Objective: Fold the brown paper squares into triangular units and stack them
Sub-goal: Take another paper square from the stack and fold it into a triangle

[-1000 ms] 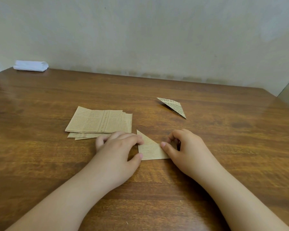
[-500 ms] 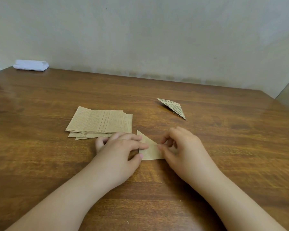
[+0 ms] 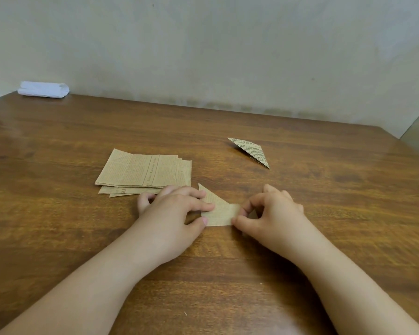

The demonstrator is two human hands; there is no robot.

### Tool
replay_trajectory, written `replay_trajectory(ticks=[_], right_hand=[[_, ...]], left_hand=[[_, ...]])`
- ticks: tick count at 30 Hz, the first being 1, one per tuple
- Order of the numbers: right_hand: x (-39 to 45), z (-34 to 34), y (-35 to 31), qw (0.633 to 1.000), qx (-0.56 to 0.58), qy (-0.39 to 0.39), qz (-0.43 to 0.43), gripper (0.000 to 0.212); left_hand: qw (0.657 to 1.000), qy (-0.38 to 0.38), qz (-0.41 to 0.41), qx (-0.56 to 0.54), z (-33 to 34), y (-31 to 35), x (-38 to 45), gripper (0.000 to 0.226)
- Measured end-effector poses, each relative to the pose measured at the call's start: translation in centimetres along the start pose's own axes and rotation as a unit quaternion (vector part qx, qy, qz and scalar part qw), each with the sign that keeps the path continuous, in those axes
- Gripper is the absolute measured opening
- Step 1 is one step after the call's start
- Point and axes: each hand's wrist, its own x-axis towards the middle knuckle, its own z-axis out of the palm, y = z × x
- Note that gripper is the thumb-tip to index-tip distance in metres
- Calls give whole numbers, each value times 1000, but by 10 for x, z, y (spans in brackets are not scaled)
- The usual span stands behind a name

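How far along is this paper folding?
One finished triangle lies alone at the back of the table, so no stack exists yet. A second piece is mid-fold: the left hand presses it down while the right hand pinches its right corner. A pile of unfolded squares waits, so most of the work remains.

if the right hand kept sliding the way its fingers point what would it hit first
Probably the left hand: the right hand points leftward across the half-folded paper it pinches, with the left hand's fingertips just beyond.
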Motion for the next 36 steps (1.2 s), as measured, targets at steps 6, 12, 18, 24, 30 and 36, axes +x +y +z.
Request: replay_trajectory(ticks=[6,12,18,24,30,36], right_hand=[[-1,-12,17,998,19,-24,48,21],[-3,-22,26,996,52,-45,57,23],[-3,-23,24,997,42,-45,52,23],[-5,-15,15,1000,17,19,13,17],[-1,9,-11,999,-10,27,-47,25],[-1,-3,1,1000,-1,10,8,24]], left_hand=[[1000,-2,1,-6,0,-1,0,28],[1000,7,-3,-22,2,-1,-2,29],[1000,14,-10,-12,0,0,-1,37],[999,34,-8,-6,2,0,1,34],[999,50,-7,-2,7,5,6,36],[998,27,-14,-47,2,2,6,37]])
